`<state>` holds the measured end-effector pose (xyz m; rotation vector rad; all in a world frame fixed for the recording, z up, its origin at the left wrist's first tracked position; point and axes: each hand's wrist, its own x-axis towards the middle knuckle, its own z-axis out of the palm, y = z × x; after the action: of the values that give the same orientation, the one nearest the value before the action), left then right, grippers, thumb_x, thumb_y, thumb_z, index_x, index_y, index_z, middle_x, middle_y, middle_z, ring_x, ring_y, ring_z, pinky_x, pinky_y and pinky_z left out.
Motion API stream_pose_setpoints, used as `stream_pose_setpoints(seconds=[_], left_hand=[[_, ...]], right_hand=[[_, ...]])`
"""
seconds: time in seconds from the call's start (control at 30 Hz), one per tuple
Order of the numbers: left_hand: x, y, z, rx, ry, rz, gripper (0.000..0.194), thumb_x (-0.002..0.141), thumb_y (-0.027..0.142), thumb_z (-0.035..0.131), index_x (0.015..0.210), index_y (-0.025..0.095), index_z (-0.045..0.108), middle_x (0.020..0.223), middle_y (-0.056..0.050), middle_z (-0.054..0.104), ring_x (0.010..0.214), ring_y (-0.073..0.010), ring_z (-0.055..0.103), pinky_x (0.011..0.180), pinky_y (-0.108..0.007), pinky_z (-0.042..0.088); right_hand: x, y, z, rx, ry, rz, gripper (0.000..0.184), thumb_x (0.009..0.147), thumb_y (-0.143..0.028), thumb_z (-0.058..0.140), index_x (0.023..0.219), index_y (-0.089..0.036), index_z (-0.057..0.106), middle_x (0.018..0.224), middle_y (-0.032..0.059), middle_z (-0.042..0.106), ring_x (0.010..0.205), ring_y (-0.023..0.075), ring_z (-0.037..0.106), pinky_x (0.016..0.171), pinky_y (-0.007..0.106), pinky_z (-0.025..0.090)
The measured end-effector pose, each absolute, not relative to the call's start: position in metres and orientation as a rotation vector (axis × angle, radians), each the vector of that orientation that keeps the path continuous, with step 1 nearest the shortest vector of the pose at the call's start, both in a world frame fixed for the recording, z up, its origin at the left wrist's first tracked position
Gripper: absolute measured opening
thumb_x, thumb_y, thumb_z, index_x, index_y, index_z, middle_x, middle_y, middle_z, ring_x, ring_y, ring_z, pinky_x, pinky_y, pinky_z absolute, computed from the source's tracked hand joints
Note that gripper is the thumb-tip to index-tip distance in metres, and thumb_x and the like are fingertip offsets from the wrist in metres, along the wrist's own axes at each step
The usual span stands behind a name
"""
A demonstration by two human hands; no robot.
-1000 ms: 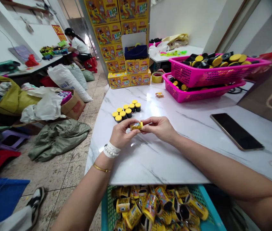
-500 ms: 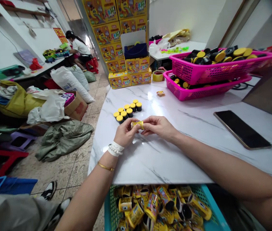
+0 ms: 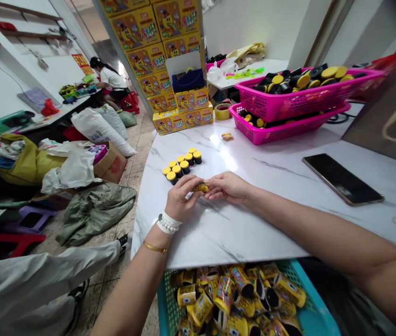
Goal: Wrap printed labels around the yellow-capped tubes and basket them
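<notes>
My left hand (image 3: 181, 199) and my right hand (image 3: 226, 186) meet over the white marble table (image 3: 253, 224), fingers pinched on one small yellow printed tube (image 3: 201, 187) held between them just above the tabletop. Just beyond the hands stand several small black pots with yellow caps (image 3: 181, 166) in a tight cluster. Below the table's near edge a teal basket (image 3: 318, 317) holds a heap of yellow printed tubes (image 3: 239, 298).
Two stacked pink baskets (image 3: 288, 105) of black and yellow caps sit at the back right. A dark phone (image 3: 343, 179) lies to the right, a tape roll (image 3: 223, 112) and yellow cartons (image 3: 170, 70) behind. Bags and boxes litter the floor left; a person sits far back.
The hands have lowered slightly toward the tabletop with the tube, now more covered by the fingers. A grey-clad leg has come further into view at lower left.
</notes>
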<state>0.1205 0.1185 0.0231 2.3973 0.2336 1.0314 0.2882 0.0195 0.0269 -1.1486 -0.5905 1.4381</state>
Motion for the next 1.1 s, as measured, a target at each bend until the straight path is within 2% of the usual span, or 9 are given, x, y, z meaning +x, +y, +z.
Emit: stream_pose_setpoints(seconds=[0.13,0.27,0.43,0.5,0.57,0.63,0.7,0.87,1.1], left_hand=[[0.12,0.119,0.023,2.354,0.254,0.987,0.023,0.087,0.023,0.067,0.11,0.02,0.072,0.113,-0.012,0.069,0.104,-0.0215,0.067,0.09,-0.036,0.057],[0.119,0.123,0.02,2.137,0.27,0.865,0.028,0.083,0.029,0.074,0.108,0.019,0.074,0.115,-0.013,0.069,0.11,-0.0245,0.065,0.094,-0.038,0.054],[0.122,0.12,0.02,2.022,0.411,0.751,0.076,0.079,0.038,0.078,0.146,0.022,0.047,0.114,-0.009,0.067,0.1,-0.0197,0.066,0.094,-0.037,0.052],[0.123,0.12,0.02,1.967,0.471,0.735,0.087,0.075,0.043,0.08,0.15,0.022,0.039,0.117,-0.01,0.065,0.092,-0.018,0.066,0.086,-0.034,0.054],[0.123,0.123,0.021,1.867,0.589,0.693,0.075,0.078,0.053,0.073,0.139,0.017,0.05,0.103,-0.009,0.067,0.075,-0.0157,0.064,0.07,-0.03,0.054],[0.122,0.126,0.02,1.795,0.686,0.588,0.055,0.085,0.061,0.06,0.112,0.012,0.063,0.075,-0.004,0.064,0.056,-0.0128,0.056,0.055,-0.026,0.048],[0.121,0.127,0.02,1.808,0.699,0.546,0.047,0.089,0.059,0.055,0.092,0.013,0.064,0.063,-0.001,0.058,0.053,-0.0123,0.052,0.053,-0.025,0.044],[0.119,0.114,0.026,2.241,0.587,0.844,0.027,0.093,0.042,0.056,0.099,0.017,0.066,0.087,-0.006,0.068,0.069,-0.0147,0.057,0.068,-0.028,0.047],[0.121,0.107,0.031,2.486,0.41,1.027,0.018,0.094,0.032,0.056,0.102,0.018,0.065,0.097,-0.01,0.069,0.089,-0.0203,0.063,0.082,-0.033,0.05]], right_hand=[[0.285,0.018,0.026,-1.106,-0.681,1.382,0.024,0.073,-0.029,0.083,0.075,-0.011,0.068,0.066,0.0067,0.075,0.061,0.0136,0.073,0.06,0.021,0.061],[0.279,0.013,0.027,-1.151,-1.01,1.026,0.019,0.072,-0.026,0.081,0.08,-0.016,0.067,0.066,-0.0005,0.073,0.062,0.0131,0.072,0.064,0.025,0.061],[0.282,0.016,0.022,-1.233,-1.039,1.034,0.014,0.074,-0.025,0.075,0.082,-0.017,0.068,0.068,0.0006,0.073,0.061,0.0144,0.071,0.062,0.028,0.059],[0.285,0.017,0.019,-1.232,-1.041,1.026,0.016,0.073,-0.025,0.075,0.085,-0.016,0.069,0.071,0.0013,0.074,0.063,0.0145,0.071,0.064,0.029,0.059],[0.287,0.018,0.018,-1.237,-1.109,0.908,0.018,0.074,-0.024,0.075,0.088,-0.016,0.07,0.077,0.0022,0.075,0.069,0.0143,0.071,0.07,0.03,0.059],[0.286,0.017,0.019,-1.243,-1.177,0.793,0.018,0.072,-0.023,0.077,0.088,-0.016,0.071,0.082,0.0021,0.075,0.073,0.0142,0.071,0.076,0.031,0.059],[0.284,0.016,0.021,-1.241,-1.157,0.8,0.018,0.07,-0.023,0.079,0.086,-0.016,0.072,0.08,0.0015,0.075,0.071,0.014,0.071,0.075,0.031,0.06],[0.277,0.017,0.025,-1.132,-0.771,1.237,0.023,0.072,-0.031,0.083,0.076,-0.013,0.069,0.066,0.0047,0.073,0.062,0.0145,0.072,0.065,0.028,0.063],[0.285,0.017,0.028,-0.926,-0.472,1.631,0.016,0.083,-0.024,0.077,0.083,-0.008,0.074,0.076,0.0098,0.076,0.063,0.0121,0.073,0.061,0.017,0.063]])
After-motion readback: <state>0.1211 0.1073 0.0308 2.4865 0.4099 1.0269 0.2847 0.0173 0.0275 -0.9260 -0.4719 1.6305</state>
